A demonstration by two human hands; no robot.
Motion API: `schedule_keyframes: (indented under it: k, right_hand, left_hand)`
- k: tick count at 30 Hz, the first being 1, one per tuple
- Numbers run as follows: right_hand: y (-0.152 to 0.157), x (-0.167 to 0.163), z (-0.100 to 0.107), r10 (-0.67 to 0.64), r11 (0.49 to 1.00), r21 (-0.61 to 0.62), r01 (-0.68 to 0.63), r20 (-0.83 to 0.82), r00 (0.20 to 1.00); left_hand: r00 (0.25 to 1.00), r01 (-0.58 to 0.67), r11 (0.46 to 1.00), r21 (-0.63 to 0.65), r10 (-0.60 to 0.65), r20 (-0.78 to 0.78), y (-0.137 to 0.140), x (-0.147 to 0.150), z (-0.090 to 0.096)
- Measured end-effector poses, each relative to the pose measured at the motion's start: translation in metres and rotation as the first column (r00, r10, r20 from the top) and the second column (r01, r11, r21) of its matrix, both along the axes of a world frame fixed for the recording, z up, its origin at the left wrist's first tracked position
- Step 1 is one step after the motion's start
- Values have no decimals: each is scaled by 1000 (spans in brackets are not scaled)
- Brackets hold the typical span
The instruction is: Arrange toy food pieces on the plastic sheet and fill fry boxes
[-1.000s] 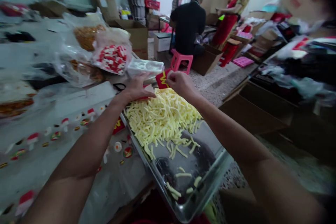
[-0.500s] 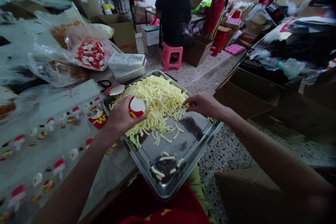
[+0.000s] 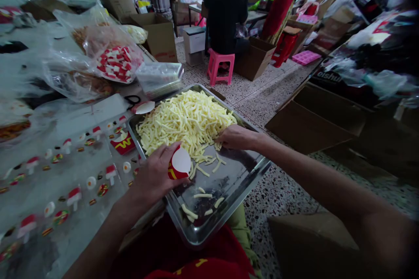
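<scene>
My left hand (image 3: 160, 169) is wrapped round a small red french fry carton (image 3: 180, 163) with a yellow zigzag mark and a white inner face. It holds the carton tilted over the left side of a metal tray (image 3: 225, 187). In the tray lies a heap of pale yellow french-fry-shaped pieces (image 3: 186, 115), with several loose ones nearer me. My right hand (image 3: 236, 137) reaches into the heap's right edge, fingers curled closed on the pieces; the fingertips are partly hidden. A second red carton (image 3: 123, 142) with some pieces in it stands left of the tray.
Miniature food pieces lie in rows on the table (image 3: 114, 200) at left. Beyond them are scissors (image 3: 132, 99), a stack of clear bags (image 3: 160, 76) and a bag of red-and-white pieces (image 3: 115, 63). Open cardboard boxes (image 3: 314, 117) stand right. A person sits on a pink stool (image 3: 221, 65).
My right hand has moved left and down into the heap's edge, its fingers closing. My left hand has brought the carton lower, nearer me and slightly right. The view has shifted a little.
</scene>
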State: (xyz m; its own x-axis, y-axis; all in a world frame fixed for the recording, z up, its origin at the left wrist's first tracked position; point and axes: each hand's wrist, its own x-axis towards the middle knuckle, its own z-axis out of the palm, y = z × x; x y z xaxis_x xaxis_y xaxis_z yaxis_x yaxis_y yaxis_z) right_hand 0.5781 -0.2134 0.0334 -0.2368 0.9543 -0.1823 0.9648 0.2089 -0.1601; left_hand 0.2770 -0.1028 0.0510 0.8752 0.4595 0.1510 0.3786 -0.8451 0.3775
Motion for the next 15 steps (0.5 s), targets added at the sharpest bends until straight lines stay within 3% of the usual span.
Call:
schedule_keyframes:
  k: [3, 8, 11, 15]
  right_hand:
    - [3, 1, -7, -109, 993, -39, 107, -51, 993]
    - [7, 5, -15, -321, 940, -192, 283, -212, 923]
    - [4, 4, -12, -283, 957, -117, 265, -191, 940]
    - [-5, -2, -3, -147, 989, -27, 145, -115, 982]
  left_hand:
    - [998, 11, 996, -87, -17, -66, -17, 4, -8]
    - [995, 13, 985, -171, -29, -94, -36, 6, -25]
    - [994, 24, 979, -205, -44, -96, -37, 2, -30]
    - [992, -2, 977, -214, -26, -128, -36, 2, -28]
